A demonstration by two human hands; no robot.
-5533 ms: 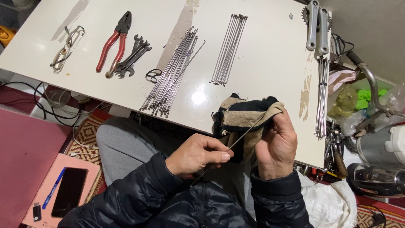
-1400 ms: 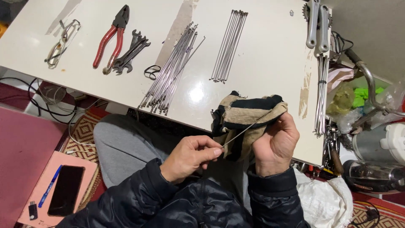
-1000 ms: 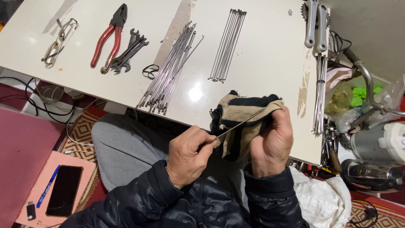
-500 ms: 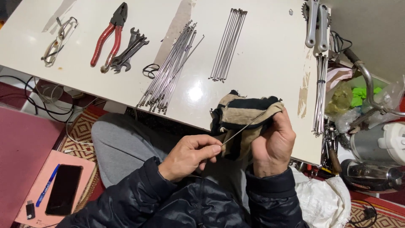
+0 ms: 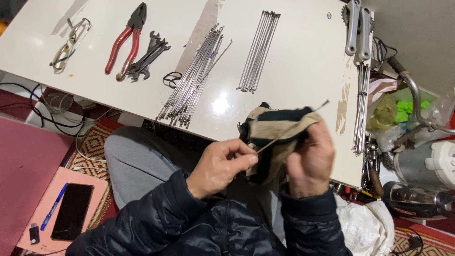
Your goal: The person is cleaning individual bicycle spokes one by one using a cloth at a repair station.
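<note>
The left hand (image 5: 220, 166) pinches a spoke (image 5: 290, 125); the right hand (image 5: 310, 159) grips a rag (image 5: 275, 130) around it; spoke bundles (image 5: 194, 78) lie beyond on the table (image 5: 303, 61).

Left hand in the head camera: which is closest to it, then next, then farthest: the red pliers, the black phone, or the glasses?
From the left hand:
1. Red pliers, up on the white table, left of the spokes.
2. Black phone, down on the floor, far left.
3. Glasses, at the table's far-left end.

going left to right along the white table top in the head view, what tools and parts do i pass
bent wire clip → red-handled pliers → dark steel spanners → big fanned bundle of metal spokes → small neat bundle of spokes → silver crank arms
</note>
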